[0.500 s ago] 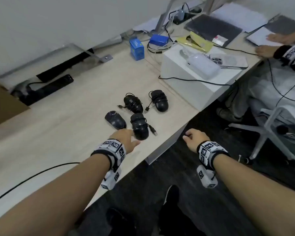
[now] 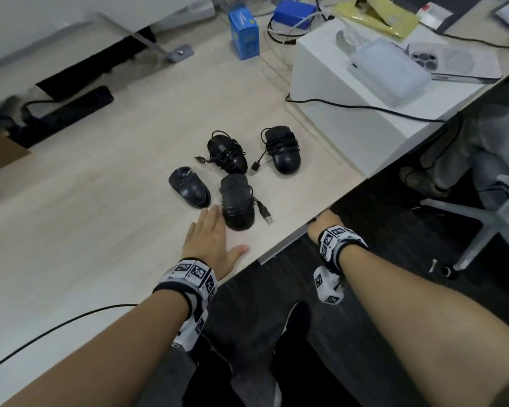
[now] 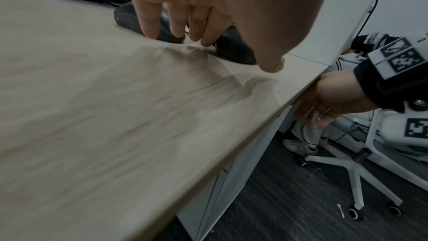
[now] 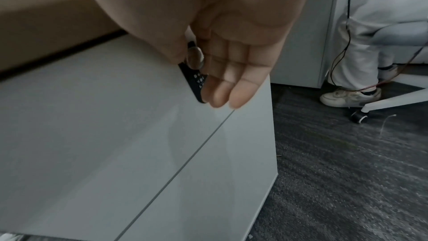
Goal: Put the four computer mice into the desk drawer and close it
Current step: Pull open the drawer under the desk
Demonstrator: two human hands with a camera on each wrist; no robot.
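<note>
Four black computer mice lie in a cluster on the light wooden desk (image 2: 86,230). One has no cord around it (image 2: 190,187). The three others are wrapped in their cords: the nearest (image 2: 237,201), the middle one (image 2: 227,154) and the right one (image 2: 283,149). My left hand (image 2: 212,242) lies flat on the desk, its fingertips (image 3: 150,32) just beside the two nearest mice. My right hand (image 2: 323,224) reaches under the desk edge. There its straight fingers (image 4: 222,83) touch a black lock panel (image 4: 193,81) on the shut grey drawer front (image 4: 92,107).
A white box (image 2: 350,92) with a phone and a clear case on it stands right of the mice. A blue carton (image 2: 244,33) is behind them. A black cable (image 2: 56,324) crosses the near desk. A seated person's legs (image 4: 356,52) and a white chair base (image 2: 482,224) are to the right.
My left hand has flattened onto the desk beside the nearest mouse. My right hand has moved forward from open air to the drawer front under the desk edge. The mice have not moved.
</note>
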